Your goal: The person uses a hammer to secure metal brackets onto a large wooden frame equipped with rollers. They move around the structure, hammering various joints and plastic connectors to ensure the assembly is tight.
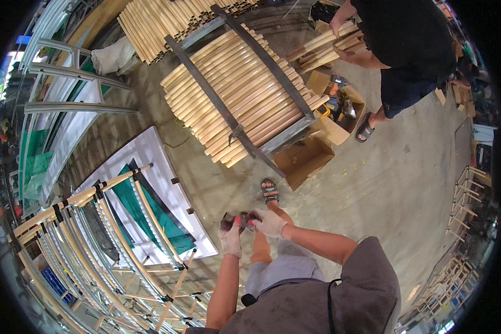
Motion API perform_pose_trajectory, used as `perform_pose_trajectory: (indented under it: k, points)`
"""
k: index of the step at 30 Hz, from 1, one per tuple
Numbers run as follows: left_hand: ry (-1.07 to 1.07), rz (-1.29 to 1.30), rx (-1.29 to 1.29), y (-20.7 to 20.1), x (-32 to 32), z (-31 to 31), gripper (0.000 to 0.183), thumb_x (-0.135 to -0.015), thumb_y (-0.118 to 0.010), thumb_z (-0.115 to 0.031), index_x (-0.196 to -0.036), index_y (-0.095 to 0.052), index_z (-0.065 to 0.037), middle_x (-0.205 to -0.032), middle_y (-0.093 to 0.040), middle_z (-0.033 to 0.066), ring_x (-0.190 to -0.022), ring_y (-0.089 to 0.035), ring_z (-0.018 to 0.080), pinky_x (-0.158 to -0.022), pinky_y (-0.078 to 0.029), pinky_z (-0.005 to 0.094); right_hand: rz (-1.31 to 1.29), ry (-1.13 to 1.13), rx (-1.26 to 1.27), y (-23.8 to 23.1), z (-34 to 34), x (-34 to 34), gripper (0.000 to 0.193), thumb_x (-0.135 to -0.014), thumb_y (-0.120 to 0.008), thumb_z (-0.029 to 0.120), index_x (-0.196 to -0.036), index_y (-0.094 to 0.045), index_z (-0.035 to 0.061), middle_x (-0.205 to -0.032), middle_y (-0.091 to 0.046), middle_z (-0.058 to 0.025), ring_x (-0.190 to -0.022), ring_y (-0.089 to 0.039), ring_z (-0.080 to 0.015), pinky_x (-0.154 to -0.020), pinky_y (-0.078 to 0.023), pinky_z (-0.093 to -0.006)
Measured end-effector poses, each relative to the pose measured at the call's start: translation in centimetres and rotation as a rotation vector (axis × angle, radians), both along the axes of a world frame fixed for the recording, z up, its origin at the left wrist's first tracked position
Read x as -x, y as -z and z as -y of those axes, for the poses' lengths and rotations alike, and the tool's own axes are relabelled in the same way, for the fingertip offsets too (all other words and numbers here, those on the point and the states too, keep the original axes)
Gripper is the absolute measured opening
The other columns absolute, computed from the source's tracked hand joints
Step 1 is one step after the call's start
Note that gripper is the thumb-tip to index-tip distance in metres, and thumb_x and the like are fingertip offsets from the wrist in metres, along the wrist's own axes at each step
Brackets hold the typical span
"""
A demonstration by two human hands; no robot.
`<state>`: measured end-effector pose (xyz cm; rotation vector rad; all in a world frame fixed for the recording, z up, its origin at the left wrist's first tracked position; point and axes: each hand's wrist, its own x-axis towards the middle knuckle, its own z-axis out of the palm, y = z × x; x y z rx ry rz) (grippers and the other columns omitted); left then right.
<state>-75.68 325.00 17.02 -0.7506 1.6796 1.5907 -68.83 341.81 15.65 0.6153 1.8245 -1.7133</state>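
Note:
Both my hands wear whitish work gloves and meet in front of my legs. My left hand [230, 239] is closed around a small red and black tool [242, 220]; its exact kind is too small to tell. From the other side, my right hand [269, 223] has its fingers closed at the tool's right end. Gloves cover much of the tool. Just left of my hands lies a white board [200, 236] with a green sheet [150, 211] on it.
Ahead, a metal frame [206, 89] holds a stack of cream tubes [245, 92]. Open cardboard boxes [303, 161] stand beside it, one holding a cordless drill [337, 83]. Another person [406, 50] grips tubes at upper right. A tube rack [117, 234] stands at left.

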Motion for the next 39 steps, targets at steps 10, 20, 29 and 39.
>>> perform_pose_trajectory:
  k: [10,20,29,39]
  points:
    - [0.203,0.023,0.260,1.8,-4.2,8.5,0.039,-0.087,-0.072,-0.012,-0.122,-0.061,-0.001,-0.106,-0.067,0.0060,-0.090,-0.064,0.0134,-0.077,-0.054,0.0273,-0.045,0.444,-0.495,9.2,-13.5,3.7,0.021,-0.090,-0.053,0.010,-0.106,-0.062,-0.0011,-0.102,-0.067,-0.0236,-0.102,-0.064,-0.0391,-0.088,-0.050,-0.0430]
    - [0.148,0.425,0.565,-3.5,-13.6,25.8,0.038,-0.086,-0.074,-0.014,-0.122,-0.062,-0.006,-0.108,-0.068,0.0066,-0.089,-0.066,0.0173,-0.070,-0.058,0.0341,0.105,0.140,-0.796,17.6,-23.3,9.1,0.017,-0.089,-0.056,0.009,-0.104,-0.063,0.0046,-0.104,-0.064,-0.0228,-0.105,-0.059,-0.0426,-0.091,-0.048,-0.0464]
    - [0.073,0.425,0.416,-3.9,-14.0,24.4,0.035,-0.088,-0.072,-0.013,-0.121,-0.061,-0.005,-0.105,-0.068,0.0075,-0.087,-0.067,0.0181,-0.070,-0.059,0.0350,0.096,0.201,-1.087,13.5,-21.5,8.5,0.027,-0.090,-0.063,0.024,-0.112,-0.060,0.0092,-0.122,-0.056,-0.0170,-0.112,-0.056,-0.0376,-0.094,-0.049,-0.0470]
    - [0.239,0.234,0.268,-1.9,-8.8,21.3,0.038,-0.092,-0.068,-0.023,-0.124,-0.059,-0.004,-0.107,-0.067,0.0061,-0.092,-0.066,0.0176,-0.077,-0.057,0.0356,0.246,0.200,-0.838,7.4,-13.1,-0.5,0.045,-0.093,-0.052,0.029,-0.129,-0.053,0.0026,-0.130,-0.054,-0.0266,-0.121,-0.053,-0.0410,-0.101,-0.045,-0.0459]
